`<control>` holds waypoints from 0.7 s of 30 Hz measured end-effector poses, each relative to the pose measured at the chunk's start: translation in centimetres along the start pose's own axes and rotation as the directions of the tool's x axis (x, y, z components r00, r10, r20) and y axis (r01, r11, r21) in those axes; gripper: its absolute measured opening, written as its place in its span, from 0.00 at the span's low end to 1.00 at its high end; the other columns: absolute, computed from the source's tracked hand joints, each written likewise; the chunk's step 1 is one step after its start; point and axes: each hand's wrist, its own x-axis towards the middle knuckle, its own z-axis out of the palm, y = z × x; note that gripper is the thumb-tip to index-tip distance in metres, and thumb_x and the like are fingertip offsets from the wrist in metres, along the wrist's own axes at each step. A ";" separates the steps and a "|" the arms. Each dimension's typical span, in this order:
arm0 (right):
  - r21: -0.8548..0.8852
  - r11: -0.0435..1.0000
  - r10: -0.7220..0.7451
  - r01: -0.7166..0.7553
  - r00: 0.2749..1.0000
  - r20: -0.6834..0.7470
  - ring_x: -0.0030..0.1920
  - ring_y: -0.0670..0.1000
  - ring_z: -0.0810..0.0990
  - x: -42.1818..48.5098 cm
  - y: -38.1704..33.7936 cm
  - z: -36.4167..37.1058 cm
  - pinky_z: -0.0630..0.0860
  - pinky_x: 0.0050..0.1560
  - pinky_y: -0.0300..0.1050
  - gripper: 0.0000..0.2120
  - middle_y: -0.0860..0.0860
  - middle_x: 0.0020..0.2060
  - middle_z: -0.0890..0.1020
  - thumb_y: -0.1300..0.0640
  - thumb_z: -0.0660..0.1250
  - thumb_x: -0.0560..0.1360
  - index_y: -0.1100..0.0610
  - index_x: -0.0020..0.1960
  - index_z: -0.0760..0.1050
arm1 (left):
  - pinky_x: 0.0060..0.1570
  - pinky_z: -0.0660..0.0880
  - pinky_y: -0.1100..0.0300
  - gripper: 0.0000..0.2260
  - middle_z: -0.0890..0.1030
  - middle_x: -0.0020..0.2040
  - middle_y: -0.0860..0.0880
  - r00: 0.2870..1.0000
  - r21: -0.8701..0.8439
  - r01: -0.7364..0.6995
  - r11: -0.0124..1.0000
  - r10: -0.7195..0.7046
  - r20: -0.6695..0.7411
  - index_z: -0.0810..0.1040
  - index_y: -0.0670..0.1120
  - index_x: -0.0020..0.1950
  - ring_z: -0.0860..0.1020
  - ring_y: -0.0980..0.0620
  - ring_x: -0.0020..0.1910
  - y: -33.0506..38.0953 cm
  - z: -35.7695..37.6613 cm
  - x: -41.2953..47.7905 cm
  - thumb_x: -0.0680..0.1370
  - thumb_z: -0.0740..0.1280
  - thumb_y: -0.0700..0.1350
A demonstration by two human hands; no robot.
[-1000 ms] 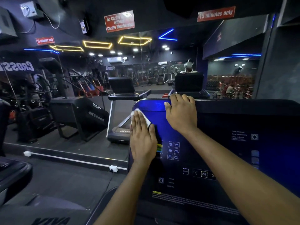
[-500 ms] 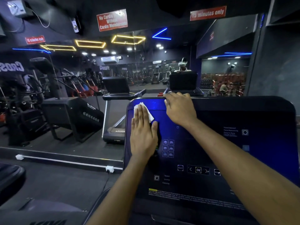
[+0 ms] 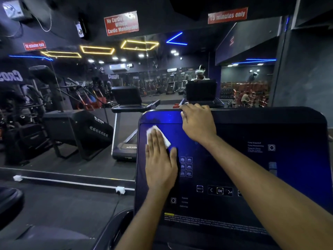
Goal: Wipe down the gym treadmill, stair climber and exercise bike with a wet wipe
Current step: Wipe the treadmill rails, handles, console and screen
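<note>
Dark gym hall, mirror wall (image 3: 126,78) ahead, yellow and blue strip lights reflected in it.

Far left: red sign (image 3: 34,45), "15 minutes only"; below it, mirrored white lettering, part cut off by the frame edge.

Left, in reflection: black stair climber (image 3: 75,127) with chevron marks on its side; brand text too small to read. White cable conduit (image 3: 72,181) runs along the foot of the mirror.

Upper centre: second red sign (image 3: 121,23), "No Cardio Without Cardio Membership". Beneath it, a reflected treadmill (image 3: 131,105), screen dark.

Centre foreground: large black console (image 3: 252,177), glossy, with a blue sheen at its upper left.
- wet wipe (image 3: 153,129), white, lying on the console's upper-left face.
- left hand (image 3: 160,165), flat, fingers straight and together, pressing the wipe to the panel and covering most of it.
- right hand (image 3: 198,123), fingers curled over the console's top edge, grasping it, just right of the wipe.
- OK button (image 3: 219,190) between two arrows, a RESET key to its left; other captions and the small-print strip illegible.

Upper right: third red sign (image 3: 227,15), "15 minutes only".
</note>
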 end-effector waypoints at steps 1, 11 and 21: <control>0.001 1.000 0.000 0.000 1.000 0.007 0.58 0.53 0.78 0.0 0.0 -0.1 0.67 0.61 0.52 0.16 0.50 0.58 0.83 0.54 0.57 0.83 0.54 0.66 0.77 | 0.80 0.46 0.52 0.31 0.40 0.83 0.51 1.000 -0.015 -0.028 1.000 0.028 0.012 0.39 0.46 0.83 0.40 0.53 0.82 0.0 0.5 -2.3 0.86 0.48 0.58; 0.084 0.986 0.150 -0.147 0.988 -0.041 0.48 0.57 0.80 -1.1 3.5 -3.0 0.69 0.56 0.51 0.13 0.54 0.47 0.85 0.53 0.59 0.83 0.58 0.53 0.80 | 0.80 0.45 0.51 0.30 0.41 0.83 0.52 0.997 -0.018 -0.071 0.997 0.072 0.041 0.41 0.46 0.83 0.38 0.56 0.81 0.9 -0.3 2.3 0.86 0.46 0.56; 0.097 0.988 0.129 -0.122 0.989 -0.067 0.47 0.55 0.78 -1.7 3.3 -2.9 0.70 0.58 0.52 0.14 0.52 0.44 0.84 0.54 0.58 0.84 0.58 0.51 0.80 | 0.80 0.47 0.52 0.29 0.44 0.84 0.53 0.978 0.039 -0.201 0.979 0.197 0.074 0.44 0.49 0.84 0.41 0.57 0.82 0.0 0.2 0.7 0.85 0.45 0.58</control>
